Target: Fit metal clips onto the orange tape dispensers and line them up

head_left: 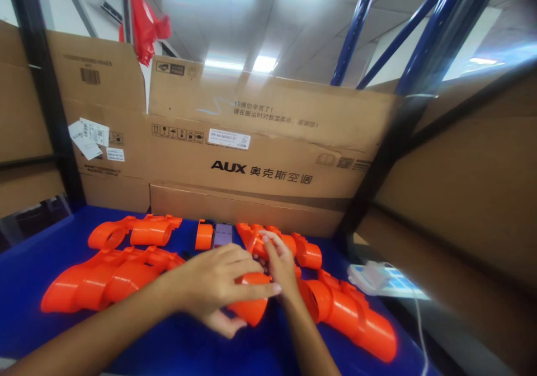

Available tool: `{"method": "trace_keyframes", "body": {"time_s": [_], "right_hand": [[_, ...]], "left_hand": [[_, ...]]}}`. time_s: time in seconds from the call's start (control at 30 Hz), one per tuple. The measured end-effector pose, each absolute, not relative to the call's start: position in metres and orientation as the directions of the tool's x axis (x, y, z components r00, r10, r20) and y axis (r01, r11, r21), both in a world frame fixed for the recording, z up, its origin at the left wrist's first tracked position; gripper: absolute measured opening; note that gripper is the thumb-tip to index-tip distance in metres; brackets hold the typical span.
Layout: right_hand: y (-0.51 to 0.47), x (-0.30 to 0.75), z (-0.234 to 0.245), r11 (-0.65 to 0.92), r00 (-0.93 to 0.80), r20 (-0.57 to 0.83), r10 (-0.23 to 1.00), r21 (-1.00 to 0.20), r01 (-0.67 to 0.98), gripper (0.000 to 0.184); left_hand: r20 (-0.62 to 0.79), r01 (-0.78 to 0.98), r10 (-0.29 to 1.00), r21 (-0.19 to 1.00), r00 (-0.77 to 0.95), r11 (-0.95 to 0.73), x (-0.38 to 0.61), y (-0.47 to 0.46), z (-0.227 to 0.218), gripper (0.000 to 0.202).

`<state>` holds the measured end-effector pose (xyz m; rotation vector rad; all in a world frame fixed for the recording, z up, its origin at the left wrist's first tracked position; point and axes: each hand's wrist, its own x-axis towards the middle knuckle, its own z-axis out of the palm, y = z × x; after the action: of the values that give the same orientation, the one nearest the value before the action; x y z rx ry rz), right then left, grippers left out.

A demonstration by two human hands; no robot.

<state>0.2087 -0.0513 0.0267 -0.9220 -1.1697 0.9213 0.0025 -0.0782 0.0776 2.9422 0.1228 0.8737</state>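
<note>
My left hand (218, 286) is curved round a short orange plastic tube-shaped part (254, 308), its index finger lying across the front and its thumb below. Just beyond it, my right hand (282, 257) pinches a smaller orange plastic piece (257, 244) between thumb and fingers. The hands overlap in view, so the contact between the two parts is hidden. Rows of similar orange tube-shaped parts lie on both sides: a left front row (94, 283), a left back group (149, 232), and a right front row (350, 314).
A blue table surface (180, 348) lies beneath. A phone (222, 234) stands at the back beside a single orange part (204, 236). Behind rises a cardboard wall (251, 163). A white power strip with a cable (373, 277) sits at the right, near a dark metal post (371, 180).
</note>
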Motion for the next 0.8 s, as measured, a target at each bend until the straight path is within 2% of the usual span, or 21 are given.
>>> {"method": "trace_keyframes", "body": {"time_s": [0.07,0.13,0.2,0.27,0.33,0.4,0.5,0.57,0.67,0.8], "right_hand": [[-0.050,0.208,0.026,0.349,0.185,0.325,0.927,-0.930,-0.118,0.040],[-0.049,0.206,0.024,0.346,0.202,0.320,0.926,-0.931,-0.113,0.043],[-0.048,0.202,0.021,0.343,0.210,0.318,0.925,-0.934,-0.095,0.045],[-0.047,0.199,0.018,0.352,0.210,0.334,0.919,-0.934,-0.057,0.044],[-0.046,0.198,0.015,0.374,0.197,0.369,0.909,-0.928,0.012,0.042],[-0.045,0.199,0.015,0.409,0.180,0.424,0.888,-0.905,0.115,0.042],[-0.044,0.205,0.015,0.472,0.186,0.527,0.829,-0.838,0.273,0.045],[-0.043,0.209,0.016,0.489,0.164,0.578,0.800,-0.785,0.381,0.040],[-0.041,0.213,0.014,0.506,0.031,0.599,0.800,-0.701,0.502,0.028],[-0.031,0.209,0.016,0.555,-0.176,0.554,0.814,-0.651,0.517,0.021]], "left_hand": [[0.601,0.050,0.234,0.306,0.764,-0.951,0.001,-0.074,0.071,0.084],[0.615,0.057,0.473,0.571,0.631,-0.819,0.005,-0.068,0.060,0.074],[0.507,0.020,0.720,0.811,0.474,-0.585,0.015,-0.060,0.046,0.060],[0.348,-0.107,0.813,0.935,0.466,-0.338,0.028,-0.052,0.034,0.055],[0.278,-0.201,0.827,0.958,0.489,-0.203,0.038,-0.043,0.025,0.044],[0.265,-0.237,0.853,0.956,0.450,-0.172,0.041,-0.033,0.022,0.033],[0.249,-0.310,0.925,0.938,0.286,-0.156,0.033,-0.020,0.019,0.031],[0.232,-0.385,0.962,0.909,0.147,-0.161,0.025,-0.013,0.016,0.034],[0.232,-0.458,0.973,0.866,0.012,-0.201,0.015,-0.008,0.009,0.037],[0.281,-0.461,0.960,0.850,-0.011,-0.254,0.007,-0.009,0.004,0.038]]}}
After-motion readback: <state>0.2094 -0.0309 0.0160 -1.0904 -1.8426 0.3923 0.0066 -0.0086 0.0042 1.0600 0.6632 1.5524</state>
